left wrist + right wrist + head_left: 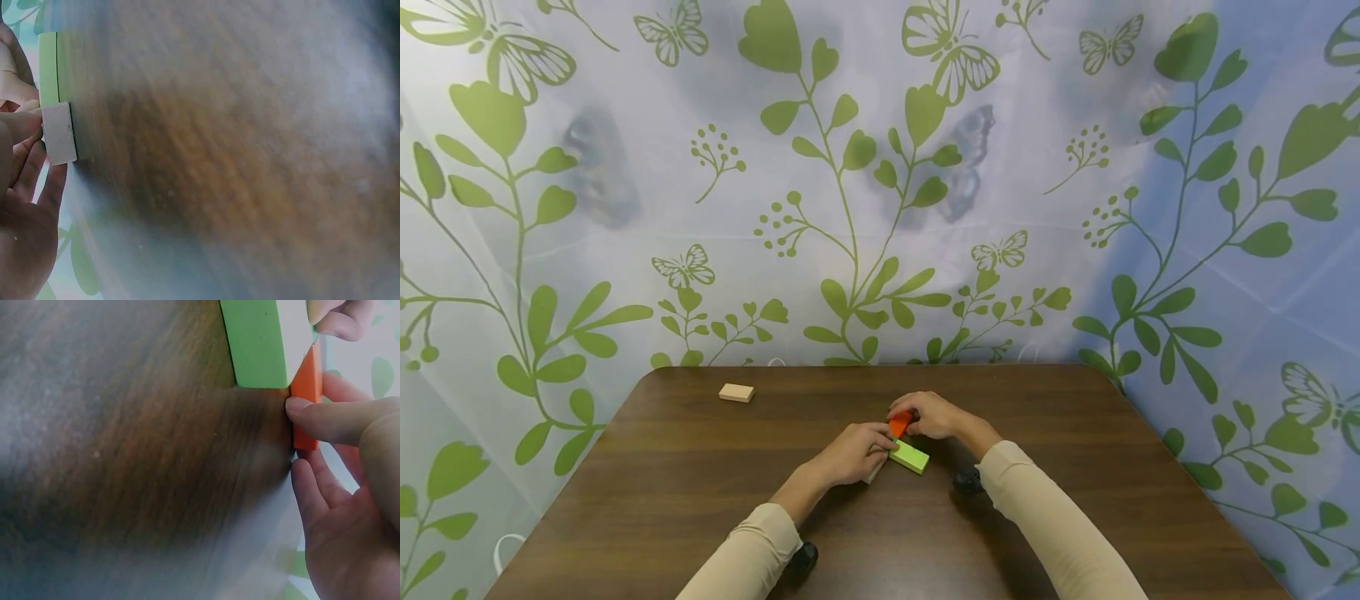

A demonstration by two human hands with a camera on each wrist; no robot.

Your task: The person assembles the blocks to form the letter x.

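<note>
A lime-green block [909,457] lies on the brown table between the hands. My right hand [931,415] pinches an orange block [900,424] at the green block's far end; in the right wrist view its thumb presses the orange block [306,384], which meets the green block [259,347]. My left hand [853,454] holds a pale wooden block along the green block's left side. The left wrist view shows the end of this pale block [59,133] between thumb and fingers, against the green block [48,69]. Most of the pale block is hidden from above.
Another pale wooden block [737,392] lies alone near the back left of the table [700,492]. Behind the table's back edge hangs a curtain [880,208] with green leaves and butterflies. Dark wrist cameras sit under both sleeves.
</note>
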